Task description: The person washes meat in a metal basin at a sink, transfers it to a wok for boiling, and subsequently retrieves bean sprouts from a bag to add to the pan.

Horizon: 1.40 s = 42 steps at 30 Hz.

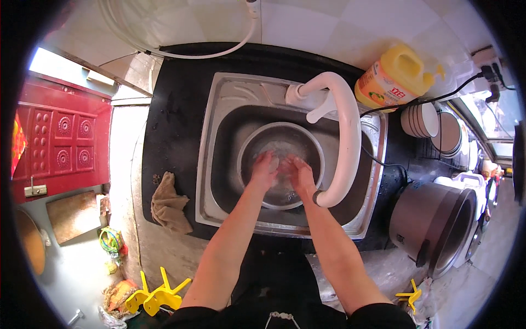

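A round metal basin [242, 156] of water stands in the steel sink [205, 164]. Inside it, my left hand [264, 167] is at the left and my right hand [299, 170] at the right, close together. A small pale, translucent thing shows beside my left fingers; whether it is an object or water, I cannot tell. My right fingers are blurred by water, so their hold is unclear. The thick white faucet [347, 135] arches over the sink, its end beside my right wrist.
A brown cloth [168, 203] lies left of the sink. At the back right stands a yellow detergent jug [394, 78], with stacked bowls [419, 119] nearby. A large rice cooker [427, 222] is at the right, and a black cable [435, 96] runs behind the faucet.
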Motion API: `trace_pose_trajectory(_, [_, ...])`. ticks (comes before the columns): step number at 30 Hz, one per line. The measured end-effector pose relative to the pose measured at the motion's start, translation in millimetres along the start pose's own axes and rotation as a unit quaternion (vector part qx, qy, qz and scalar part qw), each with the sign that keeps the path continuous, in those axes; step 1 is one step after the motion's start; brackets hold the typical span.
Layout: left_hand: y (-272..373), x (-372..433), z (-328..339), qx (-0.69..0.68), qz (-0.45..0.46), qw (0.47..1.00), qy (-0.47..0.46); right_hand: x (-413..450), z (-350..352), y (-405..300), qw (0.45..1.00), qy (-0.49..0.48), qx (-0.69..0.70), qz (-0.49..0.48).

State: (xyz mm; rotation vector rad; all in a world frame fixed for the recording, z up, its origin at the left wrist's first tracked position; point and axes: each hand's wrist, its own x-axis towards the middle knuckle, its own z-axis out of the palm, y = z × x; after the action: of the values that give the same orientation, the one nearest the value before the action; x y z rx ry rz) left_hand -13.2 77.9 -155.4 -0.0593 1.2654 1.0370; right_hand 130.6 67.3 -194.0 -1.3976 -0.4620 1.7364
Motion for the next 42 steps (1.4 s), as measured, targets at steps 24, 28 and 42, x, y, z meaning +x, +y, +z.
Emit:
trace_pose_trajectory(24, [56.8, -141.5, 60.8, 0.478, 0.114, 0.833, -0.255, -139.8, 14.5, -120.3, 0.976, -0.093, -0.112, -0.164])
trace_pose_trajectory(28, [56.3, -133.7, 49.4, 0.469, 0.114, 0.843, -0.237, -140.2, 22.2, -125.8, 0.987, -0.119, -0.05, -0.1])
trace_pose_trajectory(42, [24.6, -32.3, -16.3, 0.222, 0.086, 0.961, -0.143, -34.4, -7.5, -29.2, 0.969, -0.079, -0.232, -0.014])
